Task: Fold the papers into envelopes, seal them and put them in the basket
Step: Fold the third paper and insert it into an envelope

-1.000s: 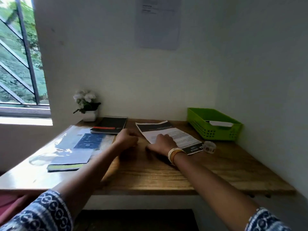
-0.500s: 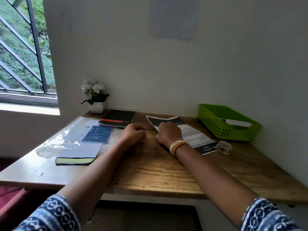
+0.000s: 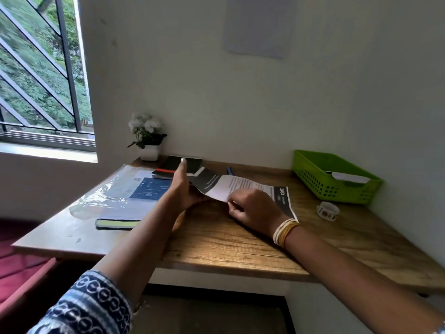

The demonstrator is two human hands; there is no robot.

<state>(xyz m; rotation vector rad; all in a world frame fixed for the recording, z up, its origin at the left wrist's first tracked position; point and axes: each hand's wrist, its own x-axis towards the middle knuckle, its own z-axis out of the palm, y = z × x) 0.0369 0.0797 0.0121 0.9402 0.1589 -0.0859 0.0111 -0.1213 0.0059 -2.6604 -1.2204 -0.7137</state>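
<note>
A printed paper (image 3: 243,186) with black bands at both ends lies across the middle of the wooden desk (image 3: 228,242), its near-left part lifted. My left hand (image 3: 184,189) holds the paper's lifted left edge from beneath, thumb pointing up. My right hand (image 3: 252,209) pinches the paper's near edge, bangles on the wrist. At the right back stands a green basket (image 3: 320,186) holding a white folded envelope (image 3: 349,177). A roll of tape (image 3: 328,210) lies in front of the basket.
Plastic-wrapped papers (image 3: 120,194) and a green-edged notebook (image 3: 118,223) cover the desk's left side. A black notebook (image 3: 183,165) and a white flower pot (image 3: 148,138) sit at the back by the wall. A blue pen (image 3: 229,170) lies behind the paper.
Both hands went from resting on the paper and desk to gripping the paper; its near-left part has come up off the desk. The camera has tilted and moved closer.
</note>
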